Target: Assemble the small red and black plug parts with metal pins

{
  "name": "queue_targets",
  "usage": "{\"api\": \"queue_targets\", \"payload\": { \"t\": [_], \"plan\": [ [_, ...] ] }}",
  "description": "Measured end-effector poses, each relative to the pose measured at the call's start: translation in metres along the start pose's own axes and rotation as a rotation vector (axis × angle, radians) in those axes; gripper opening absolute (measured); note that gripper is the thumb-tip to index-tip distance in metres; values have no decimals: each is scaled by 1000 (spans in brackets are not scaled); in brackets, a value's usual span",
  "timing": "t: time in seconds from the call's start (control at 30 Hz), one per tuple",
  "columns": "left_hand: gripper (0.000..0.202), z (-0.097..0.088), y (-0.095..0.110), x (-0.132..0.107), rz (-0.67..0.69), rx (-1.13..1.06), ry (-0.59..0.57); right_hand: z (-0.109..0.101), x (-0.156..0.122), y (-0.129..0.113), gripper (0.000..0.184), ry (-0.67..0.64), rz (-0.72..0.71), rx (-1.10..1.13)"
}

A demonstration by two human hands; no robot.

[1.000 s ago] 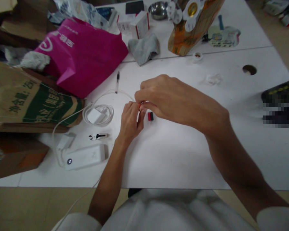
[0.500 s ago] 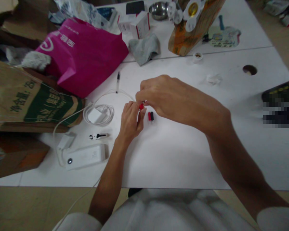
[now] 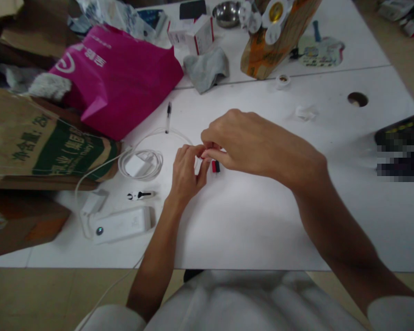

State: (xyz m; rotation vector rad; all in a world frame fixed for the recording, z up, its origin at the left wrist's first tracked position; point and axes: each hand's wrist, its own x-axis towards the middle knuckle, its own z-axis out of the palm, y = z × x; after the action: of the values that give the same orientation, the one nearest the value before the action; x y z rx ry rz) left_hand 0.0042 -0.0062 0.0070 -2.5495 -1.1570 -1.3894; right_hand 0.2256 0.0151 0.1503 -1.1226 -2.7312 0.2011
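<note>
My left hand [image 3: 185,172] and my right hand [image 3: 241,138] meet at the middle of the white table [image 3: 262,216], fingertips pinched together on a small red piece [image 3: 203,156] that barely shows between them. Right beside the fingers, a small red and black part [image 3: 215,166] lies on the table. A white cable [image 3: 165,134] runs from the left up to my left hand.
A coiled white cable with charger [image 3: 140,164], a small black and white clip [image 3: 140,195] and a white power bank [image 3: 121,225] lie at the left. A pink bag [image 3: 120,78], a brown paper sack [image 3: 37,138], a pen [image 3: 168,116], a grey cloth [image 3: 207,69] and boxes crowd the back.
My right hand has shifted slightly right and down, its fingers closing over the red piece, which showed more plainly half a second ago. My left hand has stayed put.
</note>
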Motion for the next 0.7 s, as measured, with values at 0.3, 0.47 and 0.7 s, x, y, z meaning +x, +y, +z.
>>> {"api": "queue_targets", "payload": {
  "t": [0.3, 0.47, 0.7],
  "plan": [
    [10, 1, 1, 1, 1, -10, 3, 5, 1, 8, 23, 7, -9, 23],
    [10, 0, 1, 1, -14, 11, -11, 3, 1, 6, 19, -2, -22, 19],
    [14, -1, 1, 1, -29, 19, -39, -1, 4, 8, 25, -28, -62, 46]
  ]
}}
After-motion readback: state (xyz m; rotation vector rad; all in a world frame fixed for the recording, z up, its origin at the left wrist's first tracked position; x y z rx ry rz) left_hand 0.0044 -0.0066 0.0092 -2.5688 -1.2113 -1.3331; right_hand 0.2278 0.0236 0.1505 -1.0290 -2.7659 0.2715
